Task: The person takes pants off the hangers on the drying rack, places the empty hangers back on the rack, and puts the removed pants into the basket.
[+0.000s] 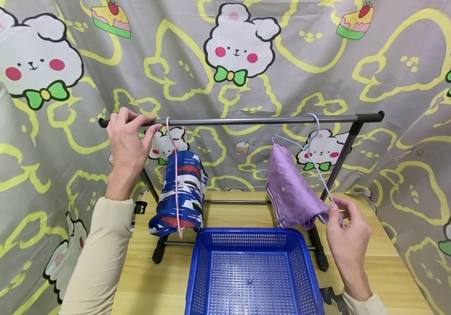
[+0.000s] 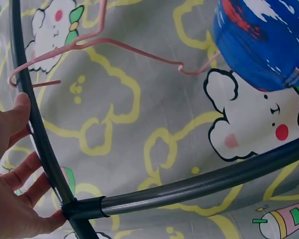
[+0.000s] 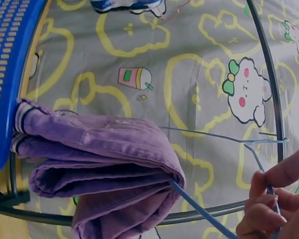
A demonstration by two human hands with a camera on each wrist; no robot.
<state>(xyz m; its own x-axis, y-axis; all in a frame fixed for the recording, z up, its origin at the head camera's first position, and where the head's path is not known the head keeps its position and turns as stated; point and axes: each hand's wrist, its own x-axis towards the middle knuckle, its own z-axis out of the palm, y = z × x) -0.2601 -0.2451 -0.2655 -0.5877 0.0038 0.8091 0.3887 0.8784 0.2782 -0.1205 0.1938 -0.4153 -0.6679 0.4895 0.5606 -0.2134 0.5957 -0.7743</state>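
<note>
At the left end of a drying rack's top rail [image 1: 217, 121], my left hand [image 1: 127, 142] grips the bar, thumb and fingers on either side of it. Beside it a pink hanger [image 1: 176, 188] hooks over the rail, carrying a folded blue garment [image 1: 186, 188] with red and white print. Toward the right end hangs a light-blue hanger [image 1: 321, 175], its hook over the rail. My right hand [image 1: 349, 240] pinches that hanger's lower right side. Folded over the hanger is a purple garment [image 3: 109, 154] with striped edging, bunched in several layers and slanting.
A blue plastic basket [image 1: 249, 235] stands on the wooden table [image 1: 150, 280] in front of the rack. The rack's black feet [image 1: 321, 258] flank it. A grey curtain [image 1: 319, 83] with cartoon rabbits surrounds the table at the back and sides.
</note>
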